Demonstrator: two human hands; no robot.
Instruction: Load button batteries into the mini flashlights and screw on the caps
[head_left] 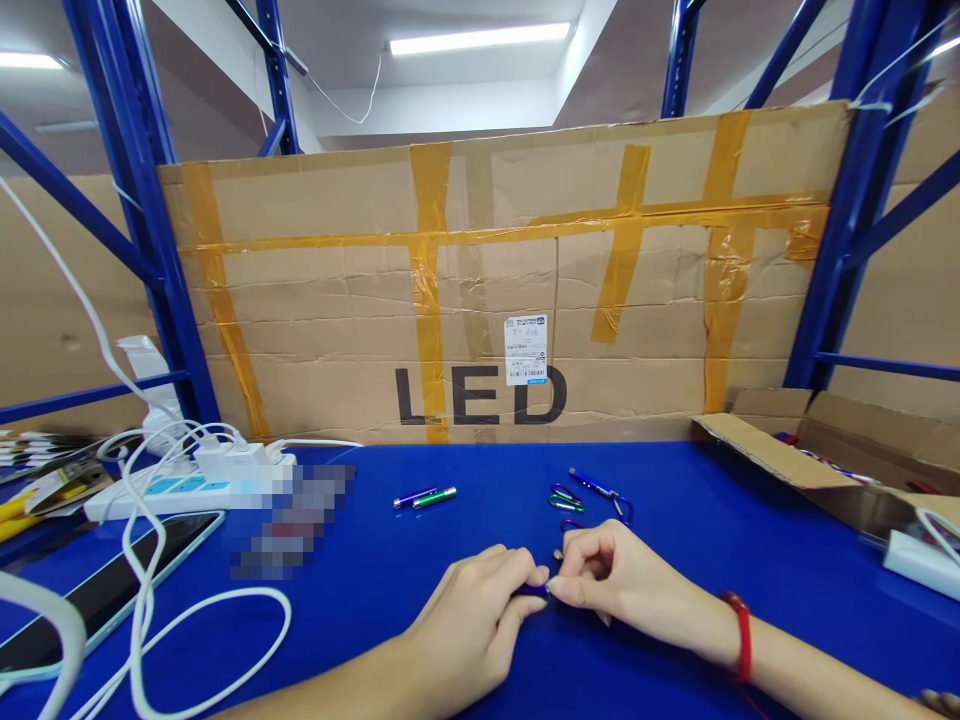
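Note:
My left hand (pixel 476 615) is closed round a small purple metal tube (pixel 534 591), like a mini flashlight, just above the blue table. The fingers of my right hand (pixel 634 580) pinch at the tube's right end; any tiny part between those fingertips is hidden. A small silvery piece (pixel 557 555) shows right behind the fingers. Beyond the right hand lie a green carabiner (pixel 564 504), a partly covered purple carabiner (pixel 571 524) and a blue tube (pixel 590 482) with a blue carabiner (pixel 622 509) at its end. Farther left, a purple tube (pixel 415 498) rests beside a green tube (pixel 435 498).
On the left are a white power strip (pixel 195 494), looping white cables (pixel 281 610) and a phone (pixel 112 590). An open cardboard box (pixel 795 465) stands at right, near a white block (pixel 922 563). A taped cardboard panel (pixel 337 350) closes the back between blue posts.

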